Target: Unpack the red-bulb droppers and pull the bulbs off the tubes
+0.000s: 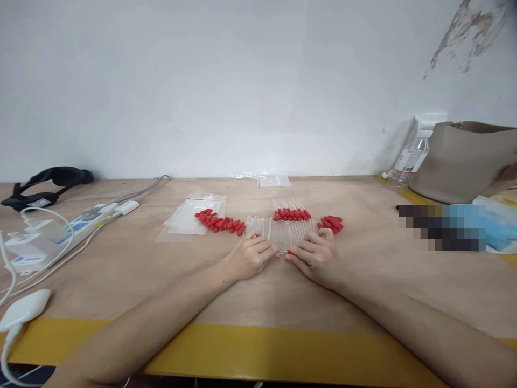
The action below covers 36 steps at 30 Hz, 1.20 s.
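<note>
— Where are the arms? 
— Both bare forearms reach forward from the lower corners, converging toward the centre.

— And the hands? 
— The left hand (249, 256) lies palm down, fingers curled and pointing right; the right hand (316, 254) mirrors it, fingers pointing left. Their fingertips nearly meet, knuckles raised, wrists low and straight.

Near ends of the glass tubes (283, 233): hidden under the fingertips of both hands.
Pixelated patch (442, 226): blurred, contents unreadable.
Bottle (411, 157): label too small to read.
Cables (12, 280): cut off at the left edge.
Forearms: cut off at the bottom edge.
</note>
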{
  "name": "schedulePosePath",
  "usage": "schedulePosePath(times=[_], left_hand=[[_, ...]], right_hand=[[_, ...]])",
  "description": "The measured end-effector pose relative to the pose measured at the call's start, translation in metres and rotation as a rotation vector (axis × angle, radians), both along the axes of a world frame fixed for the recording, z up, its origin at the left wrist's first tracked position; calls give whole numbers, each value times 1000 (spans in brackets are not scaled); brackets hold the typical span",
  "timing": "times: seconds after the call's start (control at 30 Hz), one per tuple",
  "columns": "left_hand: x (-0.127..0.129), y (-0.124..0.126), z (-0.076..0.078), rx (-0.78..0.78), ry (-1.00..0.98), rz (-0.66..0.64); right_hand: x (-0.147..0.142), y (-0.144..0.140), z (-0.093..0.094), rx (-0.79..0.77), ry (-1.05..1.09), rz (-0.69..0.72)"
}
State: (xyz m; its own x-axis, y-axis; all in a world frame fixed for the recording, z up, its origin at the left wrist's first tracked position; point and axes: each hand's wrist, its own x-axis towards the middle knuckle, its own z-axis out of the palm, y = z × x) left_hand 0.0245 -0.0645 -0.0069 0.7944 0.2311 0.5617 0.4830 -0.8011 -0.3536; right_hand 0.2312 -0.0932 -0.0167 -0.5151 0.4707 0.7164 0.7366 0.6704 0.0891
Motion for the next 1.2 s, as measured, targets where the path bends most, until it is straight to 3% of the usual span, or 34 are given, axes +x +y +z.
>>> schedulePosePath(times=[0.37, 0.57, 0.7, 0.83, 1.0, 1.1, 1.2], left_hand=[[-7, 2, -1, 5, -28, -20], [-9, 1, 3, -44, -93, -20], [-18, 11, 3, -125, -262, 52], [-22, 24, 3, -216, -428, 183], [-12, 36, -3, -208, -389, 206], [-8, 39, -7, -222, -387, 191], [-6, 37, -8, -273, -353, 156]], right_hand=[[6, 7, -6, 171, -116, 70], [14, 6, 0, 266, -125, 109], [32, 12, 8, 289, 24, -2], [49, 25, 15, 78, 353, -126], [73, 52, 27, -150, 569, -289], [96, 78, 30, -473, 760, -423], [117, 100, 24, -752, 1089, -422]])
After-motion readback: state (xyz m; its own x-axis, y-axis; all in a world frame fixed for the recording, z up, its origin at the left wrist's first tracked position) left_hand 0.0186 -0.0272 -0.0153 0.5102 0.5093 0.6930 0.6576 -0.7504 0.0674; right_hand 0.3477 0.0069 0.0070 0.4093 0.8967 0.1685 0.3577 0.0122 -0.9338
